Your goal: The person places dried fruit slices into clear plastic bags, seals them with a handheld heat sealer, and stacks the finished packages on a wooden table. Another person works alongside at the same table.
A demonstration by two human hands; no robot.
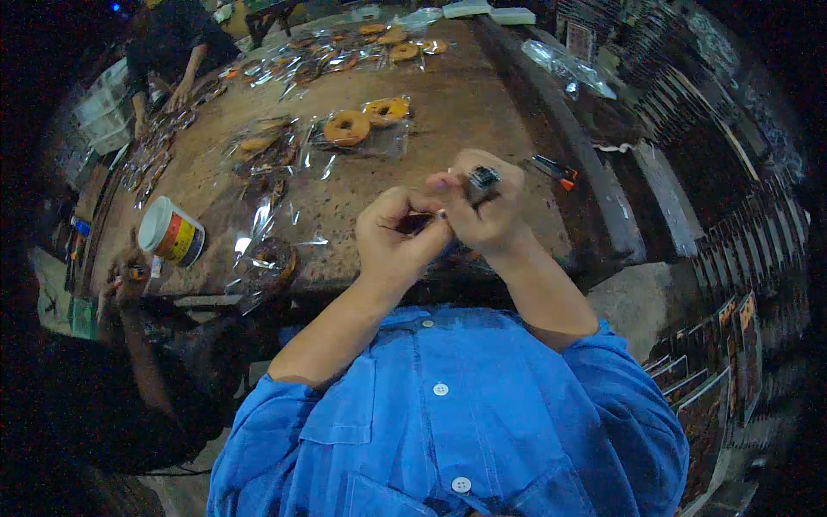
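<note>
My right hand [494, 200] is closed around a small dark object [483, 178] with a patterned, shiny end; its exact kind is unclear. Close against it, my left hand [400, 236] has thumb and forefinger pinched together. A tiny pale spot shows where the fingers of both hands meet, too small to identify. Both hands are over the near edge of a wooden table [452, 123]. Beyond them lie orange-brown rings [346, 128] in clear plastic bags. A utility knife [554, 171] with an orange end lies to the right of my right hand.
A white plastic tub [173, 231] with a coloured label stands at left, by another person's hand [126, 274]. A second person's hand [181, 94] touches wrapped pieces at far left. More bagged rings [404, 52] lie at the back. Clear plastic [568, 68] rests far right.
</note>
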